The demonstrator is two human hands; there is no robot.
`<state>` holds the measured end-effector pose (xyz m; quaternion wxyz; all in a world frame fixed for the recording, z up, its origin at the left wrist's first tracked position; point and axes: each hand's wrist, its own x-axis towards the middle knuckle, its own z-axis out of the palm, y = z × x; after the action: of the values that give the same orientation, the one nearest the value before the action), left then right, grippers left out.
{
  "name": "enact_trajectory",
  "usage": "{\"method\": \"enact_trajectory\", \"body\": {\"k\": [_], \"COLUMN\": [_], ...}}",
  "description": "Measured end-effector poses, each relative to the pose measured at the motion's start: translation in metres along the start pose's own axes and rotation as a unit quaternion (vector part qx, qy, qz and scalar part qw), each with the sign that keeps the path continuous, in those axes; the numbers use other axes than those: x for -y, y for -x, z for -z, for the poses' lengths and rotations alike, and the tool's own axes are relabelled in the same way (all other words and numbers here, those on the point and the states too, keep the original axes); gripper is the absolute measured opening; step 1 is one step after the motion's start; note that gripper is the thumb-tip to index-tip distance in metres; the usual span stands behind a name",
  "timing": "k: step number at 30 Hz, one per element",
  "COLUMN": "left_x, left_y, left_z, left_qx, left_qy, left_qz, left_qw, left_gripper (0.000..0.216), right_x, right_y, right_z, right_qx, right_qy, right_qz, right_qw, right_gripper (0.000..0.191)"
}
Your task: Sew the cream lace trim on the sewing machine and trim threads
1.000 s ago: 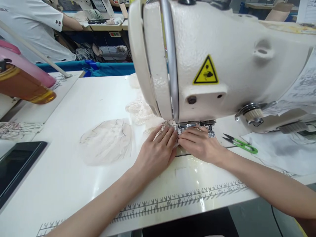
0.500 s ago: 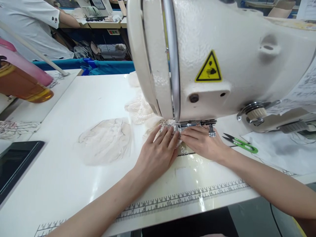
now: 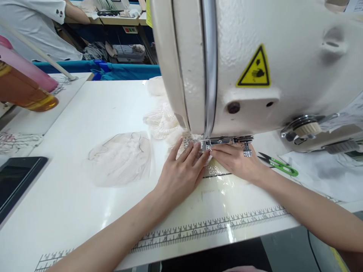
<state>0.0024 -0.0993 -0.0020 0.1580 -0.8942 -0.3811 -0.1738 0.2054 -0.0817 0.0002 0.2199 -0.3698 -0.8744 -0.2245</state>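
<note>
My left hand [image 3: 181, 173] lies flat, fingers stretched out, on a piece of cream lace fabric [image 3: 187, 142] at the presser foot [image 3: 217, 141] of a large cream sewing machine [image 3: 255, 64]. Just right of the foot, my right hand [image 3: 236, 161] also rests flat on the fabric, fingertips meeting those of the left. Behind my left hand, more lace [image 3: 160, 121] trails away under the machine head.
A sheer pale fabric piece [image 3: 120, 158] lies left of my hands. Green thread snips [image 3: 279, 163] sit to the right, near papers [image 3: 326, 173]. A dark tablet [image 3: 15, 183] and an amber bottle [image 3: 25, 94] are far left. A printed ruler [image 3: 210, 226] runs along the table edge. Another person [image 3: 42, 26] stands behind.
The view has drifted closer and to the left, so the machine looms larger. Both hands stay pressed on the lace at the foot, edging slightly toward it.
</note>
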Motion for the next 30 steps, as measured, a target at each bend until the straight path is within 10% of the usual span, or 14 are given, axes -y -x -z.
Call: {"method": "enact_trajectory", "body": {"k": [30], "left_x": [0.014], "left_y": [-0.007], "left_z": [0.003], "left_qx": [-0.015], "left_qy": [0.033], "left_qz": [-0.046], "left_qw": [0.998], "left_gripper": [0.019], "right_x": [-0.004], "right_y": [-0.002], "right_z": [-0.013], "right_qx": [0.1], "right_qy": [-0.212], "right_qz": [0.005], "right_qw": [0.972], "right_gripper": [0.029]}}
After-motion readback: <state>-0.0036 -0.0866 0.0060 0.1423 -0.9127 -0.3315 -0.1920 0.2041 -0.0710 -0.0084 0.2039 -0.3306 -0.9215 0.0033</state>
